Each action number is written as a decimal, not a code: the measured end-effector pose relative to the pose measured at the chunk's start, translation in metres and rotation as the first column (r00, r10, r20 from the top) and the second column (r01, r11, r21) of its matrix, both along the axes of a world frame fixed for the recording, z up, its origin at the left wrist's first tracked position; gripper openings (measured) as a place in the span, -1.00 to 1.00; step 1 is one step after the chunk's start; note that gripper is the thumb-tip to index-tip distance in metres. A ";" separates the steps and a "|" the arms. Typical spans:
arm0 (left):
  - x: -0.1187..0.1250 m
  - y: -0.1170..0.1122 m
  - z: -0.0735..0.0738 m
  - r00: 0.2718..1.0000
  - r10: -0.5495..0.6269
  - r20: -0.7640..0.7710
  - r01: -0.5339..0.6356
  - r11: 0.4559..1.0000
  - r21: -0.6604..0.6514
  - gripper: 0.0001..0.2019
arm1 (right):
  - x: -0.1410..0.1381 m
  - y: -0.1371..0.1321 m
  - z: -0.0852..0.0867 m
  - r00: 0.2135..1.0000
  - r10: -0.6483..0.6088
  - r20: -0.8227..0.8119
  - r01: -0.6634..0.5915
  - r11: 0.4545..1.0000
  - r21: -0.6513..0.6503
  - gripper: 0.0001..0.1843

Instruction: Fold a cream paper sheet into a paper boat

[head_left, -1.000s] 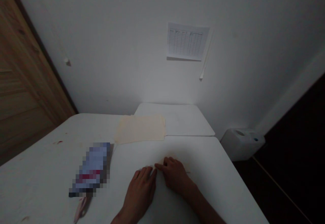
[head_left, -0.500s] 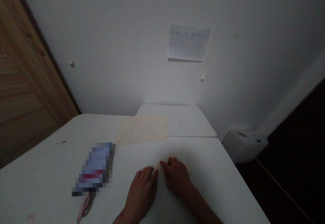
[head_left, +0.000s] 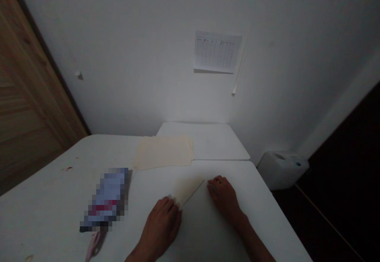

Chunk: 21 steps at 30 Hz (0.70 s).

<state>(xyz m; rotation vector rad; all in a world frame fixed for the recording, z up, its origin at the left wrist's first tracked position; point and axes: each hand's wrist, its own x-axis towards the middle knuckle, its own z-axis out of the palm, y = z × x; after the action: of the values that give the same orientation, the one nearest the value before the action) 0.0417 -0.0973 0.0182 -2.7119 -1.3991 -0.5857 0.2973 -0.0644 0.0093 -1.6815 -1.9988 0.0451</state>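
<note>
Two bare hands worked on a white table [head_left: 208, 230]. A small pale piece of thin material [head_left: 187, 190] lay flat in the middle, its straight edge slanting from near left to far right. The left hand [head_left: 162, 224] touched its near-left end with bent fingers; whether they pinched or only pressed could not be told. The right hand [head_left: 225, 198] rested just right of the far end, apart from it, fingers loosely curled; nothing showed in its grip, though its underside was hidden. A larger cream sheet [head_left: 164, 152] lay at far left. The step looked like flattening or creasing that edge; the next move seemed to call for steady left fingers and the right fingertips along the edge.
</note>
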 end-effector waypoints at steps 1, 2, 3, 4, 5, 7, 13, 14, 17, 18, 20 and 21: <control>0.003 0.006 0.001 1.000 -0.002 0.004 0.002 1.000 -0.029 -0.70 | -0.001 0.003 0.000 1.000 0.004 -0.014 -0.004 1.000 0.002 -0.74; 0.006 0.012 0.003 1.000 -0.005 0.002 0.005 0.998 -0.058 -0.68 | -0.003 0.007 0.000 1.000 0.006 -0.028 -0.006 1.000 0.004 -0.74; 0.009 0.019 0.004 1.000 0.007 -0.004 -0.007 0.997 -0.083 -0.65 | -0.005 0.011 0.001 0.999 0.005 -0.042 -0.005 1.000 0.004 -0.73; 0.013 0.026 0.005 1.000 0.020 -0.015 -0.022 0.994 -0.106 -0.64 | -0.007 0.015 0.002 0.999 0.001 -0.053 -0.001 1.000 0.003 -0.71; 0.016 0.032 0.005 0.999 0.037 -0.032 -0.041 0.991 -0.127 -0.63 | -0.009 0.020 0.003 0.998 0.001 -0.060 -0.001 1.000 -0.002 -0.70; 0.022 0.044 0.006 0.996 0.043 -0.075 -0.055 0.985 -0.161 -0.63 | -0.011 0.029 0.005 0.998 0.007 -0.069 -0.008 1.000 -0.018 -0.70; 0.035 0.060 0.007 0.980 0.045 -0.193 -0.090 0.968 -0.232 -0.64 | -0.017 0.045 0.007 0.993 0.038 -0.109 -0.045 0.997 -0.065 -0.76; 0.036 0.061 0.006 0.978 0.049 -0.204 -0.097 0.968 -0.232 -0.64 | -0.017 0.046 0.007 0.992 0.038 -0.120 -0.047 0.996 -0.073 -0.77; 0.041 0.064 0.005 0.982 0.040 -0.186 -0.075 0.980 -0.184 -0.66 | -0.018 0.048 0.008 0.989 0.037 -0.143 -0.052 0.993 -0.103 -0.81; 0.042 0.065 0.004 0.986 0.032 -0.166 -0.059 0.985 -0.160 -0.68 | -0.018 0.048 0.008 0.988 0.042 -0.147 -0.059 0.992 -0.109 -0.81; 0.045 0.067 0.003 0.992 0.019 -0.125 -0.035 0.991 -0.125 -0.74 | -0.018 0.050 0.007 0.986 0.053 -0.160 -0.071 0.991 -0.112 -0.81; 0.046 0.068 0.002 0.994 0.017 -0.110 -0.030 0.993 -0.118 -0.77 | -0.018 0.050 0.007 0.984 0.063 -0.169 -0.082 0.990 -0.111 -0.79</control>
<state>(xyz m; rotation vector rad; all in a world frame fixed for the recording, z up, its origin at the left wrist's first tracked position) 0.0872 -0.0294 0.0199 -2.7658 -1.4822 -0.3582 0.2790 -0.0139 0.0160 -1.6183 -1.9648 0.3233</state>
